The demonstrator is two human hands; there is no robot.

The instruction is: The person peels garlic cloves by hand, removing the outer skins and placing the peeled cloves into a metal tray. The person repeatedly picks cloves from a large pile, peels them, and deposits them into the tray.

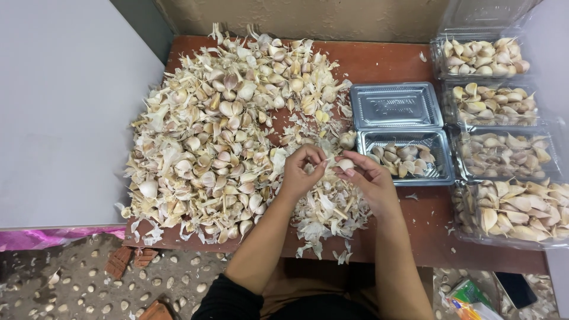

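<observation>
Garlic sorting at a brown tabletop [379, 65], head view. A clove [345, 164] is pinched in the fingertips of the right hand [366, 178], lifted just above the tabletop and just left of the open tray [443, 173]. The left hand [301, 172] is closed narrow against the same clove from the other side, thumb and forefinger at its skin; a peeling grip, by the look of it. Both hands are held close together over a heap of loose skins [326, 207], prob. so that husk drops straight onto it. The unpeeled pile [225, 130] is spread left of the tray, within reach of the left hand. The tray is set immediately right of the hands, lid [396, 105] folded back behind it, part filled w/ cloves, so a short pass suffices. Four filled packs [504, 157] are lined up right of the tray, along the tabletop's edge, clear of the work area.
</observation>
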